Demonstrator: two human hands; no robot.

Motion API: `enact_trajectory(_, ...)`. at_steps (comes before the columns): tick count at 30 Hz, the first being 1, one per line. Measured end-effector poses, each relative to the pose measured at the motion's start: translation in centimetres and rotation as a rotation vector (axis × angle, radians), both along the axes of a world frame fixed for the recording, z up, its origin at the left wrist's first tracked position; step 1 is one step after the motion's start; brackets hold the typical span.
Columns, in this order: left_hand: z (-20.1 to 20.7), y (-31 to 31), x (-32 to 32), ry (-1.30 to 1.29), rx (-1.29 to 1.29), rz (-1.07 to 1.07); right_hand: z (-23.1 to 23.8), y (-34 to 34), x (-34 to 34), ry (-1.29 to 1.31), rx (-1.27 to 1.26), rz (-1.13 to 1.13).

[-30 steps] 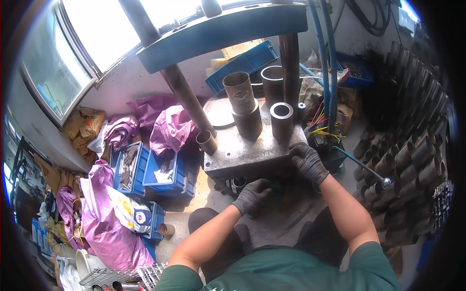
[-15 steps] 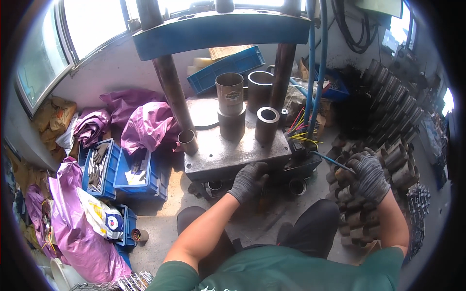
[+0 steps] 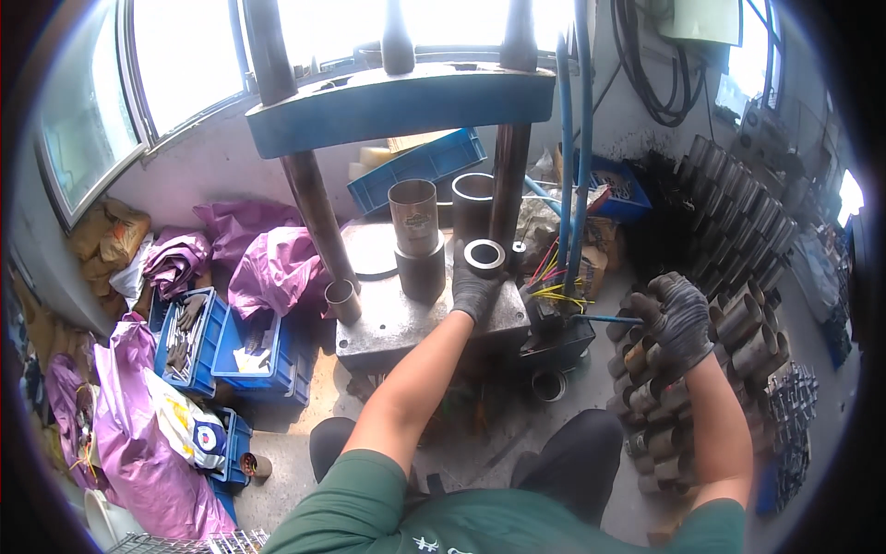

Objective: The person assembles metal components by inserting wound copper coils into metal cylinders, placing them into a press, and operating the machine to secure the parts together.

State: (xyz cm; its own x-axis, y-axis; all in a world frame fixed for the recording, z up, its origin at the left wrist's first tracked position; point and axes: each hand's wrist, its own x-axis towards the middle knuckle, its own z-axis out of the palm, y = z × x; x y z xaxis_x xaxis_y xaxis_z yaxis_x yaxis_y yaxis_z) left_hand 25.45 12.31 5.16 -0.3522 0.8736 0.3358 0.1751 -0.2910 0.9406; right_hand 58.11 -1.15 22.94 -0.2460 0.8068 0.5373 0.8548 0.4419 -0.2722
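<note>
A thick-walled steel sleeve (image 3: 484, 255) stands upright on the metal bed (image 3: 388, 337) of a press. My gloved left hand (image 3: 475, 289) is closed round its side, with some fingers hidden behind it. Just left of it, a thin-walled metal cylinder (image 3: 414, 222) sits on top of a dark steel block (image 3: 421, 274). Off to the right, my gloved right hand (image 3: 679, 321) is curled at the end of a thin blue lever (image 3: 609, 319). Above the bed spans the blue crosshead (image 3: 397, 120) of the press.
A wider steel tube (image 3: 472, 208) stands behind the sleeve, and a small tube (image 3: 342, 302) at the bed's left corner. Stacked metal tubes (image 3: 664, 406) fill the right side. Blue crates (image 3: 254, 355) and purple sacks (image 3: 148, 443) lie left. Coloured wires (image 3: 558, 291) hang near blue hoses (image 3: 579, 185).
My left hand has moved from the bed's front edge up to the steel sleeve and taken hold of it. My right hand stays at the lever. The whole view has shifted somewhat.
</note>
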Motion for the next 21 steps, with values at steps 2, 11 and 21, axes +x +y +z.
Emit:
enact_trajectory(2,0.3,-0.2,-1.1,0.082,-0.041,0.091,0.8,1.2,-0.6,-0.070,0.140,0.038)
enact_trajectory(11,-2.5,-9.0,0.4,0.038,0.247,0.172,2.5,7.9,0.3,-0.160,0.164,-0.111)
enact_trajectory(21,2.6,-15.9,-3.8,-0.543,0.426,-0.068,5.4,10.1,-1.8,-0.028,-0.121,-0.143)
